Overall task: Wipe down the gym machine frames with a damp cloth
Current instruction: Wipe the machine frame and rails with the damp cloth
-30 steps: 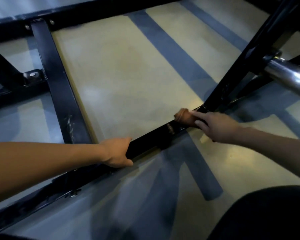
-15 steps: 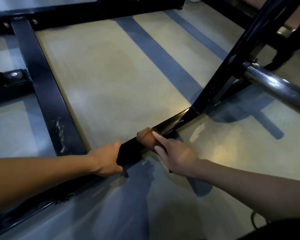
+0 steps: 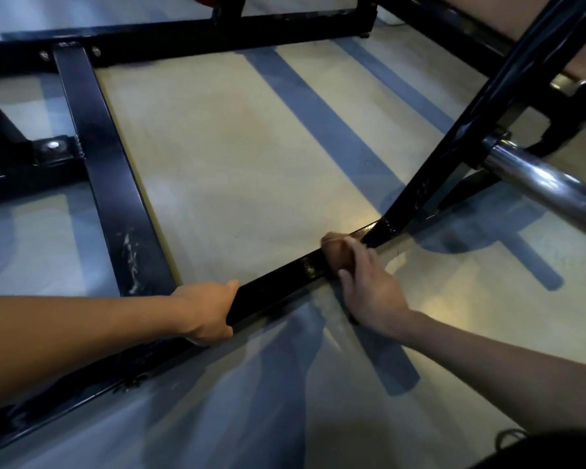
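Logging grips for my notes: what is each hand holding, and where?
Left hand grips the black floor bar mid-length. Right hand holds the bunched brown cloth against that bar.

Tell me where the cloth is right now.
Head view, right of centre: the cloth sits on the black floor bar under the right hand, near the slanted post.

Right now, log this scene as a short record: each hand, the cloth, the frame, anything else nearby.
left hand: grips the black floor bar, fingers curled over its far edge
right hand: presses the cloth onto the same bar
cloth: brown, bunched, just short of the joint with the slanted post
cross bar: black, white scuffs near its close end
chrome tube: sticks out from the post, on the right
floor: pale, blue stripes
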`<action>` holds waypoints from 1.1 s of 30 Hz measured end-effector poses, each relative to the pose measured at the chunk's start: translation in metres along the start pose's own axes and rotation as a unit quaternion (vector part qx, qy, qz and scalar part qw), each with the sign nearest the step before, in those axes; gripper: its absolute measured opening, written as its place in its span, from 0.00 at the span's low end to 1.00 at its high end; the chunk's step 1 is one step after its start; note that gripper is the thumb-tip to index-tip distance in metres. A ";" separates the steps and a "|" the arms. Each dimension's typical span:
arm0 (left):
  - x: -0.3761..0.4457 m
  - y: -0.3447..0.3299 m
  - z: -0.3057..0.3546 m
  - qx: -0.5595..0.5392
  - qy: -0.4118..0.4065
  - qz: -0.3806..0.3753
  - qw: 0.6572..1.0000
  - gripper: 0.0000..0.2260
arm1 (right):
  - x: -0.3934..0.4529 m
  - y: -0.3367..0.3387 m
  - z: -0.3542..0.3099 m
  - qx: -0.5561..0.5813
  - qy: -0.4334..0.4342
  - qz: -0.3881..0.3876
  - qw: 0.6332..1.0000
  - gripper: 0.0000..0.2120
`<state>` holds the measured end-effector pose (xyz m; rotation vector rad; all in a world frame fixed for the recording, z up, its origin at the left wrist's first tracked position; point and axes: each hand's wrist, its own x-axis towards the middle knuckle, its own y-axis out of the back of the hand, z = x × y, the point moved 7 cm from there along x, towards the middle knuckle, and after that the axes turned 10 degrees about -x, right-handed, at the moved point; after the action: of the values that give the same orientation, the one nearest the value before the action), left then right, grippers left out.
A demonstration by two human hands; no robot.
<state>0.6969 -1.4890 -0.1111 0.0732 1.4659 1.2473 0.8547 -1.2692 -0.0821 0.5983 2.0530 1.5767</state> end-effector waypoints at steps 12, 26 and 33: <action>-0.003 -0.001 0.001 0.004 -0.001 -0.006 1.000 0.24 | 0.047 0.033 0.084 -0.136 -0.061 0.027 0.988 0.23; -0.003 -0.001 -0.001 0.003 -0.003 -0.011 1.000 0.23 | 0.009 0.002 -0.008 -0.070 0.229 0.011 0.971 0.24; -0.002 0.001 0.004 0.017 -0.007 -0.010 1.000 0.22 | 0.033 0.026 0.054 -0.045 -0.106 0.020 0.993 0.23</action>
<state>0.7005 -1.4871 -0.1082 0.0889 1.4721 1.2031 0.8633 -1.2022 -0.0718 0.7435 1.8150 1.5476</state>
